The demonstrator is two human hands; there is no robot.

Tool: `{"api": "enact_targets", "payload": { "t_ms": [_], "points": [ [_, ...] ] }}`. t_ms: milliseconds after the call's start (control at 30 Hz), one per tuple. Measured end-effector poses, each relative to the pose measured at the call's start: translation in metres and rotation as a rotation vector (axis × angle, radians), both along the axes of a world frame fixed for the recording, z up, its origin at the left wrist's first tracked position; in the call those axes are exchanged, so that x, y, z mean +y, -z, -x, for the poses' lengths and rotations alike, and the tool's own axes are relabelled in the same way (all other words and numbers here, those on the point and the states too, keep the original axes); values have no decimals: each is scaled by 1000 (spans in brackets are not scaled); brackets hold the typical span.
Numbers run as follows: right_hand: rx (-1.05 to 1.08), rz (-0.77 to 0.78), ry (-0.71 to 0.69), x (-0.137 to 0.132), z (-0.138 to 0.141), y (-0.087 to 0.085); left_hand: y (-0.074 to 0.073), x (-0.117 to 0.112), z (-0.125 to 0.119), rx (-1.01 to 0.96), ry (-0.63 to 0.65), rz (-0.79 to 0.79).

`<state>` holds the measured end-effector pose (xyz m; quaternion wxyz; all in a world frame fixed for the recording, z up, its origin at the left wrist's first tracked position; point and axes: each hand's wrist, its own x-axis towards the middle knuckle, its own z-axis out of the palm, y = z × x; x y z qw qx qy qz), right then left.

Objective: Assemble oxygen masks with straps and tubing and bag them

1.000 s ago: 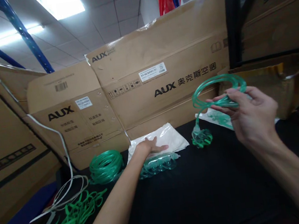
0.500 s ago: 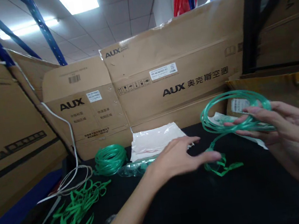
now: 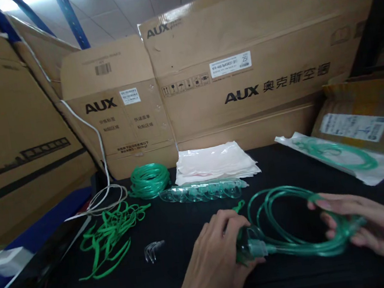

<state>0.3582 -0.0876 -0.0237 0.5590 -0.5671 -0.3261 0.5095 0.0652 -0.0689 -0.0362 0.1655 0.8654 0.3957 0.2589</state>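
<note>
My left hand (image 3: 220, 253) is closed around a clear green oxygen mask (image 3: 242, 246), mostly hidden by the fingers. A pale connector joins the mask to a coil of green tubing (image 3: 286, 245). At the coil's right end, my right hand (image 3: 361, 225) grips the loops between thumb and fingers. Part of a green strap (image 3: 239, 206) shows behind my left hand. Farther back lies a row of nested clear masks (image 3: 205, 192), with another coil of green tubing (image 3: 149, 180) to its left.
White pouches (image 3: 214, 162) are stacked before the cardboard boxes (image 3: 240, 81). On the right, a packed pouch (image 3: 342, 155) with green tubing leans by a carton. Green elastic straps (image 3: 115, 232) and small clear pieces (image 3: 152, 250) lie left, near a white cable (image 3: 97, 137).
My left hand has closed on the mask, which was lying loose. The tubing coil has come lower and nearer in my right hand. The view has tilted down.
</note>
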Motion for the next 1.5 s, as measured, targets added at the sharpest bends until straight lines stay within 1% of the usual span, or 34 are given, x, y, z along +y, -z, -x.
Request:
{"api": "enact_targets", "payload": {
  "t_ms": [33,100,167,200,233,300,333,367,400,433,500,567,667,800,900,1100,1200,1300,1367,1500],
  "points": [
    [-25,58,-96,3,7,3,4,0,7,-3,-15,2],
    [-116,83,-255,12,14,8,11,2,17,-7,-31,13],
    [-303,-7,-289,22,14,14,17,5,23,-14,-35,35],
    [-443,-73,-266,26,13,16,18,5,25,-20,-39,50],
    [-612,-176,-200,28,12,18,19,4,26,-28,-44,68],
    [-945,-440,-52,25,13,19,17,1,27,-36,-53,96],
    [-1074,-587,-1,20,17,18,15,-1,27,-33,-52,97],
    [-1156,-707,-20,15,23,17,14,-2,26,-23,-46,87],
    [-1191,-803,-97,9,31,16,12,-4,26,-10,-37,68],
    [-1206,-871,-190,4,40,16,10,-4,26,1,-28,43],
    [-1198,-963,-322,-3,59,18,7,-4,25,14,-6,-6],
    [-1168,-998,-409,-5,74,24,5,-4,24,20,26,-26],
    [-1144,-1023,-432,-5,86,33,3,-5,24,29,87,-16],
    [-1140,-1028,-423,-9,86,41,2,-9,24,53,122,19],
    [-1166,-1002,-414,-12,86,44,2,-9,25,67,141,26],
    [-1198,-940,-472,-13,89,54,3,-6,25,43,170,-71],
    [-1208,-943,-463,-14,88,59,4,-5,23,48,167,-108],
    [-1235,-953,-463,-15,87,60,5,-4,22,50,162,-149],
    [-1242,-942,-487,-16,86,57,6,-4,22,46,166,-189],
    [-1237,-954,-489,-13,87,50,7,-4,22,32,176,-290]
  ]
}}
